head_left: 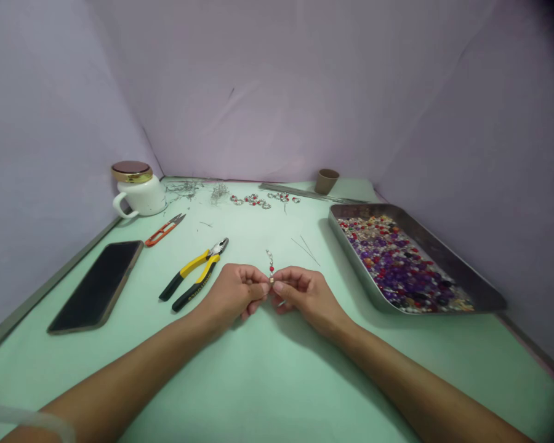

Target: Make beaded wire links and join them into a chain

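Note:
My left hand (237, 291) and my right hand (303, 292) meet at the middle of the green table, both closed in a pinch. Between their fingertips stands a short beaded wire piece (270, 264), upright, with a red bead and a small pale bead on it and a wire loop at its top. The fingers of both hands curl inward and touch the piece at its lower end. Yellow-handled pliers (195, 274) lie just left of my left hand. Two thin loose wires (306, 249) lie on the table beyond my right hand.
A metal tray (461, 271) full of purple, red and pale beads sits at the right. A black phone (96, 284) lies at the left, orange thread snips (165, 229) and a white lidded mug (138, 187) behind it. Finished beaded pieces (258, 199), wire bundles and a small brown cup (326, 181) line the back.

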{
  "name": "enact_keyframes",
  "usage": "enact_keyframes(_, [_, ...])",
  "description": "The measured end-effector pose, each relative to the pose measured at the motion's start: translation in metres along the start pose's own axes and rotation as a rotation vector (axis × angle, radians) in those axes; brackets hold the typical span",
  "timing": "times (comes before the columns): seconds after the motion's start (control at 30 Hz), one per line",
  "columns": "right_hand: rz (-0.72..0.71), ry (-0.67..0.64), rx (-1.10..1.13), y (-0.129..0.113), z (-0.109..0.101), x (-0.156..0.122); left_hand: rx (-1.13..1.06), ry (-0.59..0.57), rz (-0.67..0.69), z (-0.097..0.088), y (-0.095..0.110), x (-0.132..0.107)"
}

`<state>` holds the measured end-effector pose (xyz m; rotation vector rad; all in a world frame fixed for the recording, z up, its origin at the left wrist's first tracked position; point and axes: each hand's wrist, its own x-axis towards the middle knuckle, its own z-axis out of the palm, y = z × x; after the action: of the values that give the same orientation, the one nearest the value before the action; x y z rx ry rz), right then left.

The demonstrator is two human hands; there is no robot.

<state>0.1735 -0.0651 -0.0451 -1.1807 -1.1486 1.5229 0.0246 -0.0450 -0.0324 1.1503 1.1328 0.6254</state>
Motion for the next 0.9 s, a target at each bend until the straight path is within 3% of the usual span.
enact_keyframes(0.27, [0.010, 0.080, 0.001, 0.006, 0.001, 0.004, 0.132, 0.033, 0.044, -0.002, 0.001, 0.001])
enact_keyframes(0.53, [-0.047, 0.061, -0.106, 0.006, 0.001, 0.002, -0.051, 0.042, 0.083, -0.007, -0.001, 0.005])
enact_keyframes(0.9, [-0.073, 0.005, -0.140, 0.013, 0.000, 0.002, -0.011, 0.058, 0.070, -0.008, -0.007, 0.008])
